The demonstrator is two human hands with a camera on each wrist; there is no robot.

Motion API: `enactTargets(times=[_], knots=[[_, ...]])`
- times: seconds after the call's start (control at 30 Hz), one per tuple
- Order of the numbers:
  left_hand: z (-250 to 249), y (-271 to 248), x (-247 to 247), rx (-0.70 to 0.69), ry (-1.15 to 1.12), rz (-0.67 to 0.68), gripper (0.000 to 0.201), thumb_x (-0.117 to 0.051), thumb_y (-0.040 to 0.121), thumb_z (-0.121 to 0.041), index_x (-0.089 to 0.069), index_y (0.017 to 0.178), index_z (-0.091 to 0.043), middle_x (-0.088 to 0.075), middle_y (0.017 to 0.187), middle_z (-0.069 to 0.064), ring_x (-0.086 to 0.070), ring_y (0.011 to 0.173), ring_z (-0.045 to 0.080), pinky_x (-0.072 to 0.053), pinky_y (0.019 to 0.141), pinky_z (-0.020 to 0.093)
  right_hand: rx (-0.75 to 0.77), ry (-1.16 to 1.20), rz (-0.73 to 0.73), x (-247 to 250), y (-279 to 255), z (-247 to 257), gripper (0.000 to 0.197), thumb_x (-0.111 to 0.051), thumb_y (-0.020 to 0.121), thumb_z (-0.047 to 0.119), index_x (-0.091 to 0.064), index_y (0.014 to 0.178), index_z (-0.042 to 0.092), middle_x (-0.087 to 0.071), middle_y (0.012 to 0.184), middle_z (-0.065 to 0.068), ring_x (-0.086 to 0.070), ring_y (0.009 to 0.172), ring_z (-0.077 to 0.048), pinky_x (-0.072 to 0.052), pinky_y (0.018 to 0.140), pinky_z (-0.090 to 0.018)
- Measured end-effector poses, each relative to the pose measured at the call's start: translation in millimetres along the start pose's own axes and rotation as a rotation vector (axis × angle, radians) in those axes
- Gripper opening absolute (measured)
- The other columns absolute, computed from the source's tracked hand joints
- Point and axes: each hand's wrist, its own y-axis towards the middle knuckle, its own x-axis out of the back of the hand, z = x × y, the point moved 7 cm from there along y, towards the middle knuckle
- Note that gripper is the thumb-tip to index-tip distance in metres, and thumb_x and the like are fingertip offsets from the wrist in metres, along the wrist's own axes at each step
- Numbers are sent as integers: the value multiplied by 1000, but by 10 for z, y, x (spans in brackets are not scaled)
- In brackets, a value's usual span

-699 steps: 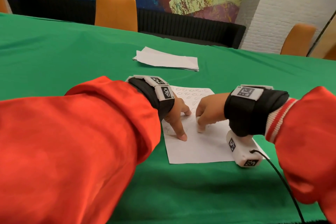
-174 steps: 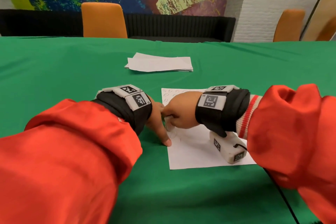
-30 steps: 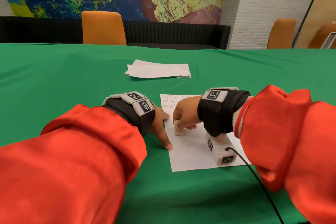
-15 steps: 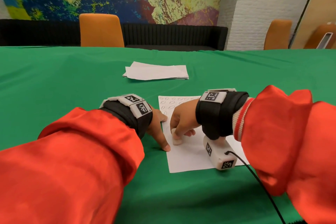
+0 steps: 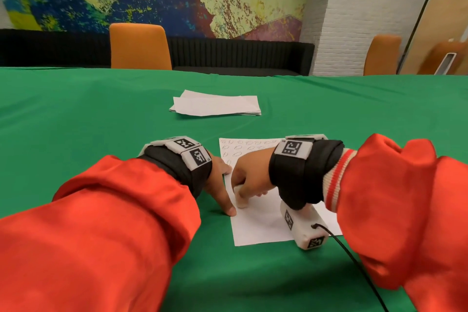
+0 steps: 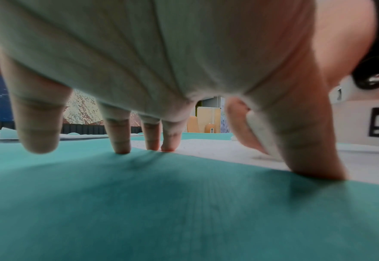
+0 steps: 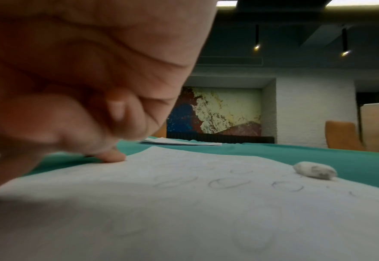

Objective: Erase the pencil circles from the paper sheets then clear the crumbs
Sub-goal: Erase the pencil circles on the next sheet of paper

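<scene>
A white paper sheet (image 5: pixel 263 225) lies on the green table. Rows of pencil circles (image 5: pixel 243 148) fill its far part, and its near part is blank. My left hand (image 5: pixel 217 177) presses the sheet's left edge with straight, spread fingers, the thumb (image 6: pixel 313 155) down at the edge. My right hand (image 5: pixel 250 175) grips a white eraser (image 5: pixel 240 201) and holds it against the paper just right of that thumb. The eraser (image 6: pixel 260 134) also shows in the left wrist view. In the right wrist view, faint circles (image 7: pixel 228 182) lie ahead of the curled right hand (image 7: pixel 83 79).
A stack of white sheets (image 5: pixel 215 106) lies farther back on the table. A smudged white lump (image 7: pixel 314 171) rests at the sheet's far right edge. A black cable (image 5: pixel 354 256) trails from my right wrist. Orange chairs (image 5: pixel 139 45) stand behind the table.
My right hand has slid the eraser a little toward me along the sheet's left side. The left hand has stayed pressed on the edge.
</scene>
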Motion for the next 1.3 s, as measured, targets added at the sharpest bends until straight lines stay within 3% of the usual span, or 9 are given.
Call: enactTargets(times=[0.1, 0.2, 0.33, 0.4, 0.5, 0.6, 0.77, 1.07, 1.3], knots=[[-4, -3, 4, 2, -8, 2, 82, -69, 76, -57, -35, 142, -21, -38, 146, -2, -42, 129, 19, -31, 87, 24, -11, 10, 37, -3, 8, 0, 12, -63, 84, 25, -64, 79, 15, -56, 59, 5, -53, 55, -8, -45, 66, -21], [-1, 4, 3, 0, -19, 14, 85, -69, 75, -57, -34, 143, -21, -38, 146, -1, -42, 130, 19, -33, 97, 27, -58, 7, 8, 32, 42, -89, 21, -62, 84, 27, -58, 66, 17, -56, 58, 5, -54, 57, -10, -43, 63, -21], [5, -10, -7, 5, -19, 14, 89, -69, 74, -58, -31, 145, -18, -36, 147, 0, -38, 133, 18, -31, 104, 28, -60, 53, 91, -64, -6, -89, 15, -63, 83, 25, -60, 70, 18, -57, 59, 6, -54, 57, -8, -42, 58, -19], [13, -20, -14, 8, -29, 16, 91, -70, 74, -57, -30, 146, -17, -35, 148, 0, -36, 134, 18, -30, 106, 29, -90, 160, 16, -14, -43, -199, 12, -63, 84, 24, -60, 73, 19, -56, 62, 6, -51, 56, -6, -38, 53, -17], [-13, -61, 10, 6, -21, -1, 91, -69, 75, -57, -30, 146, -16, -31, 150, 1, -34, 136, 19, -29, 106, 29, -175, 547, -254, 169, -120, -528, 8, -57, 89, 19, -59, 84, 13, -56, 70, 3, -51, 63, -10, -42, 56, -20], [-69, -137, 51, 2, 25, -39, 94, -63, 79, -59, -18, 151, -17, -13, 157, 1, -19, 143, 18, -18, 112, 30, -228, 1215, -429, 156, -281, -793, 15, -45, 94, 8, -54, 81, 6, -56, 77, -7, -52, 68, -16, -44, 63, -27], [-51, -269, 72, 34, 67, -49, 101, -59, 79, -64, -3, 153, -23, 5, 159, -5, -7, 146, 15, -9, 116, 35, -217, 1777, -511, -9, -490, -836, 24, -35, 97, 9, -47, 77, 5, -57, 89, -17, -56, 77, -25, -48, 73, -34], [-223, -443, -27, 122, 134, -45, 101, -55, 82, -64, -2, 153, -16, -10, 159, 5, -19, 144, 22, -21, 112, 31, -205, 1999, -338, -436, -383, -348, 30, -26, 100, 14, -47, 82, 3, -53, 124, -26, -52, 108, -34, -41, 92, -38], [-516, -427, -166, 53, 134, -7, 86, -44, 89, -63, -15, 151, -10, -22, 156, 6, -29, 139, 20, -22, 105, 26, -217, 2106, -363, -489, -362, -298, 25, -27, 100, 10, -48, 100, -3, -49, 130, -27, -49, 121, -35, -40, 99, -38]])
